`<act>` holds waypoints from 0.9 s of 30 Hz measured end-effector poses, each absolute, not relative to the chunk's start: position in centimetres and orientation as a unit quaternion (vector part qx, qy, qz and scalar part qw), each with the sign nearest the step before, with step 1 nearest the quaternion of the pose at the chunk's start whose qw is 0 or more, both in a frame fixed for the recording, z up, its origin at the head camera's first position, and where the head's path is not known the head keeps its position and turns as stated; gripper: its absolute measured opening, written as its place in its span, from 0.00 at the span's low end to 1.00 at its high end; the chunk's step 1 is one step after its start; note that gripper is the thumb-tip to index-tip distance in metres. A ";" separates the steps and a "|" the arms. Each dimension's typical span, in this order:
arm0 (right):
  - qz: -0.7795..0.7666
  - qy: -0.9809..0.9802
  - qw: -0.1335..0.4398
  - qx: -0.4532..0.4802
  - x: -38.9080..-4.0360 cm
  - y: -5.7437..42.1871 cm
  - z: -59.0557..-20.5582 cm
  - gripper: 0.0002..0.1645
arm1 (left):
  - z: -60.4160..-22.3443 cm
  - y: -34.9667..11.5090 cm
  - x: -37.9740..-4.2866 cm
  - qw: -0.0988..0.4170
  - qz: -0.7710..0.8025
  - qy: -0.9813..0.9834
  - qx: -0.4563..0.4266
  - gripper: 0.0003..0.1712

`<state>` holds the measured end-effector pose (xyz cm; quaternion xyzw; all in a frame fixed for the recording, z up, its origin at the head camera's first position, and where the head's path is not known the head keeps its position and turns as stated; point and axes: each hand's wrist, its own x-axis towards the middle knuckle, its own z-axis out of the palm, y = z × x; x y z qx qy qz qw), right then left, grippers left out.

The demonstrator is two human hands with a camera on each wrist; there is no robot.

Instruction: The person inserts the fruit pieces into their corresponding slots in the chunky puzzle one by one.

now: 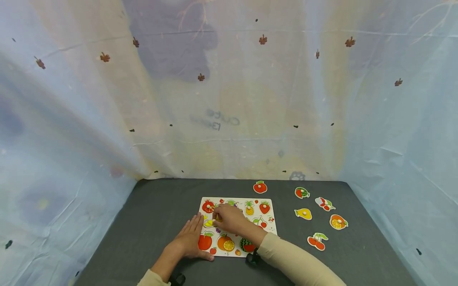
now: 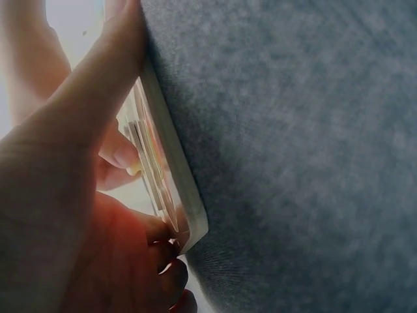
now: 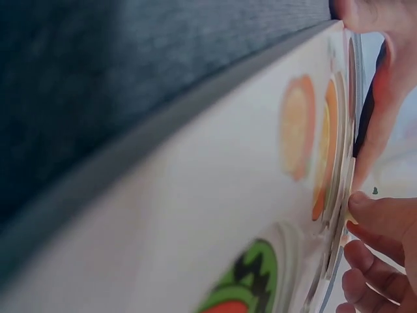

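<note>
White, fruit-printed puzzle board (image 1: 237,240) lies flat on dark grey cloth (image 1: 150,230). Left hand (image 1: 189,238): grasps nothing; fingers extended along the board's left edge, touching it, thumb at the lower edge near the corner. Right hand (image 1: 230,218): thumb and fingers pinch a yellow piece (image 1: 208,223) over the left-middle of the board; right wrist view shows thumb and fingertip meeting at a thin, flat piece. Whether it is fully seated: cannot tell, fingers cover part of it.

Board pictures around the hands: pineapple (image 1: 249,208) and strawberry (image 1: 264,207) at upper right, red apple (image 1: 205,241) at lower left, orange (image 1: 225,242) at lower middle, watermelon (image 1: 246,245) at lower right, partly behind the right forearm.

Loose on the cloth: red fruit piece (image 1: 260,187) beyond the board; to the right, watermelon piece (image 1: 302,193), pear piece (image 1: 303,214), orange piece (image 1: 338,222), cherry piece (image 1: 317,241). Pale curtain (image 1: 232,99) with brown leaf shapes stands behind.
</note>
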<state>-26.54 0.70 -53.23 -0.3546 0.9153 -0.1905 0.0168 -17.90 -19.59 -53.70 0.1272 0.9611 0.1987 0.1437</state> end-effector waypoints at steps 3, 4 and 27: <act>-0.187 0.916 0.009 -0.355 -26.7 0.5 -53.2 0.09 | -54.1 -19.7 -18.3 0.143 0.198 0.961 0.129 0.89; -0.186 0.916 0.008 -0.354 -26.7 0.5 -53.3 0.09 | -54.0 -19.7 -18.3 0.144 0.203 0.960 0.128 0.89; -0.171 0.922 0.026 -0.347 -26.4 -0.2 -53.3 0.09 | -55.7 -20.2 -18.9 0.144 0.211 0.957 0.137 0.91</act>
